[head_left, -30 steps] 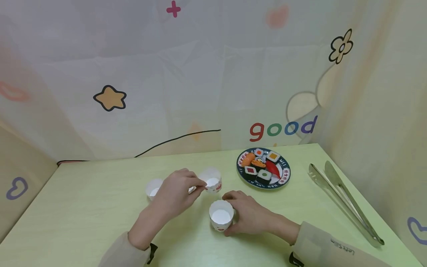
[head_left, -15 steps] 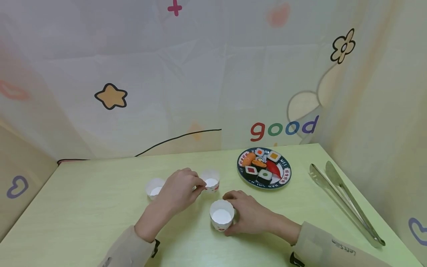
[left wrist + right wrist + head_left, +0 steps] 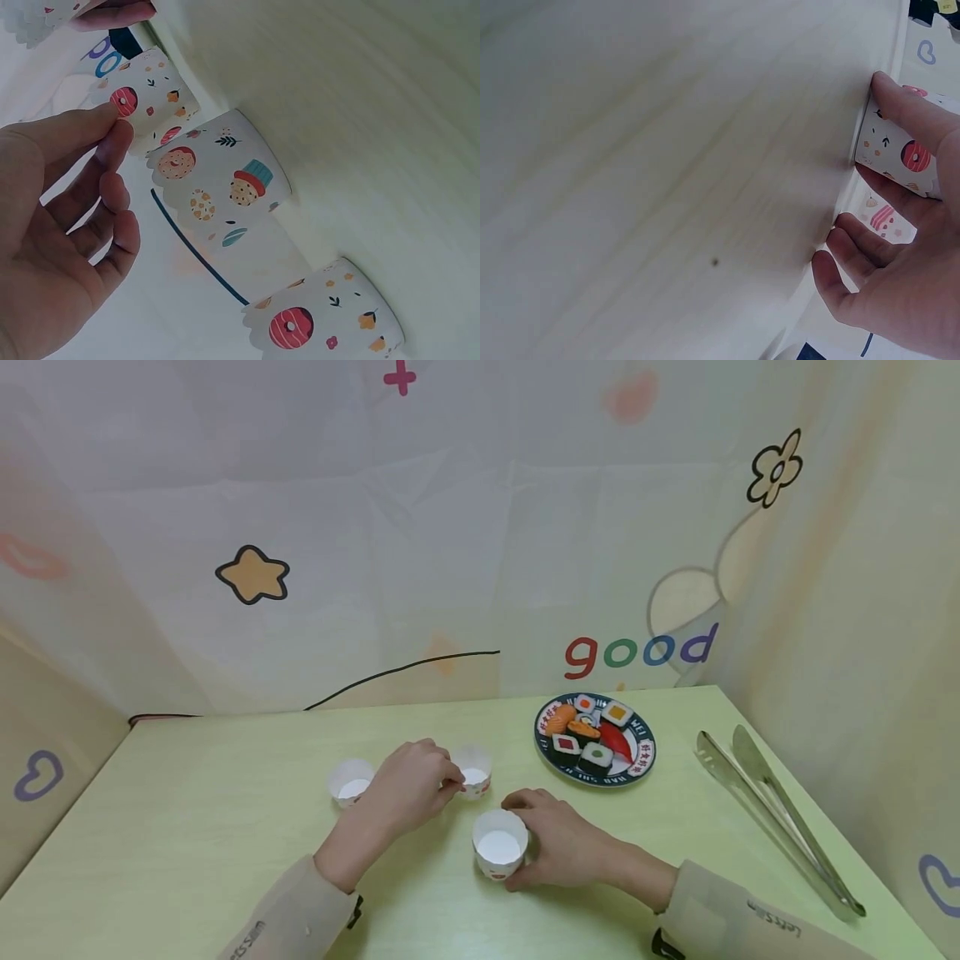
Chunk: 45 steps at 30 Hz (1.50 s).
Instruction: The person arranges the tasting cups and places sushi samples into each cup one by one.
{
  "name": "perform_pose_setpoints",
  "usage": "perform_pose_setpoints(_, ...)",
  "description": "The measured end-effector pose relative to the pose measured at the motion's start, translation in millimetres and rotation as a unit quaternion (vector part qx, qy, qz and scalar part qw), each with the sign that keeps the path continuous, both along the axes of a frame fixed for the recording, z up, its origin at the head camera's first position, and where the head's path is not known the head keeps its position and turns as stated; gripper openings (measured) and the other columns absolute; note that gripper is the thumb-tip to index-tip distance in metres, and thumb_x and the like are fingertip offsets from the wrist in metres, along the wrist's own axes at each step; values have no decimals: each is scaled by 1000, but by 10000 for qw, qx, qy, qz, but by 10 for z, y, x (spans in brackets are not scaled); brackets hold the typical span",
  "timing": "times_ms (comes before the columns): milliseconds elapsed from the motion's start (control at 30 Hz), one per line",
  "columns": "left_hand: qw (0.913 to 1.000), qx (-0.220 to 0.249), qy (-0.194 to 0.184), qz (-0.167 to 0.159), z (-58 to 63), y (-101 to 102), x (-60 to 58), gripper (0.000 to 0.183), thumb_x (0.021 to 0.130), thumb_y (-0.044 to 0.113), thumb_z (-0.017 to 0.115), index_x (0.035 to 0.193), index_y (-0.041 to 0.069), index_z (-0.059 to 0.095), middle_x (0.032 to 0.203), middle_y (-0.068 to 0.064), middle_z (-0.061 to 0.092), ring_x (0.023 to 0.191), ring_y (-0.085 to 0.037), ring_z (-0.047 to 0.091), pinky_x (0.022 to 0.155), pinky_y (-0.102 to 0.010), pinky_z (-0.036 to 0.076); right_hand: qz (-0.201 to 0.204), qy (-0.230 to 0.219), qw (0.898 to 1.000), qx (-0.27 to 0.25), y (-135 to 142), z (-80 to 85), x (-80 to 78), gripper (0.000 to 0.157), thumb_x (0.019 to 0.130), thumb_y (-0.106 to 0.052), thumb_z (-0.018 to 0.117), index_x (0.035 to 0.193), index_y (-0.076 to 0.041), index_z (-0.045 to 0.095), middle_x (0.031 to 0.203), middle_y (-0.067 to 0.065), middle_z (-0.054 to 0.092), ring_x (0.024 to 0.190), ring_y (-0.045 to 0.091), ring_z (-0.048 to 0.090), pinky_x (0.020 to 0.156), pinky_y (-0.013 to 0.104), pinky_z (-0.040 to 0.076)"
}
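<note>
Between the thumb and forefinger of my left hand (image 3: 412,783) is the near side of a white paper baking cup (image 3: 476,774), printed with a pink donut (image 3: 127,101). My right hand (image 3: 558,842) grips another paper baking cup (image 3: 499,845) standing closer to me, thumb and forefinger on either side of it. Farther left stands a third baking cup (image 3: 349,783), partly behind the left wrist. The left wrist view also shows a cupcake-printed baking cup (image 3: 225,176) standing in the row, which my left hand covers in the head view.
At the back right lies a dark-rimmed plate (image 3: 642,752) with several sushi pieces (image 3: 597,757). Metal tongs (image 3: 787,827) rest along the table's right side. A printed cloth (image 3: 337,568) hangs behind the pale green table (image 3: 187,835).
My left hand and the cup at its fingertips have shifted slightly, the cup a little to the left. The right hand and its cup have stayed nearly still.
</note>
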<state>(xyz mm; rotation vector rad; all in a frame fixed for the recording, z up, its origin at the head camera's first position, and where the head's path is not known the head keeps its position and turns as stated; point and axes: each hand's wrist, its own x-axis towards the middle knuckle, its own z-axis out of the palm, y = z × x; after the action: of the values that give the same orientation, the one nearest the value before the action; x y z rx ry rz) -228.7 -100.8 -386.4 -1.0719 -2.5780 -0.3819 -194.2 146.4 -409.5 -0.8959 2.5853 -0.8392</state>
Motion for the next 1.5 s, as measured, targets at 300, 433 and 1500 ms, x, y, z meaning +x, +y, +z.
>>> perform_pose_setpoints(300,9993,-327,-104,152,-1,20,-24,13,84,8,83,77,18,80,75,7,71,71,-17,57,64,-33,38,-47,-119,9999,-65,-6,-3,13,69,74,-32,95,130,-4,66,140,11,53,127,31,46,105,61,36)
perform_pose_setpoints(433,9986,-441,-217,191,-9,23,-40,15,85,8,83,75,19,79,74,8,71,71,-15,57,66,-35,40,-67,-143,9999,-61,-6,-1,11,70,74,-33,95,131,-4,65,140,11,53,127,30,46,106,61,36)
perform_pose_setpoints(1500,9937,-655,-812,-402,215,115,307,9,92,20,79,99,15,77,83,8,67,71,-6,57,71,-33,46,-10,97,9999,-39,137,0,116,61,72,-37,95,119,-7,69,122,-1,54,114,22,49,102,51,45)
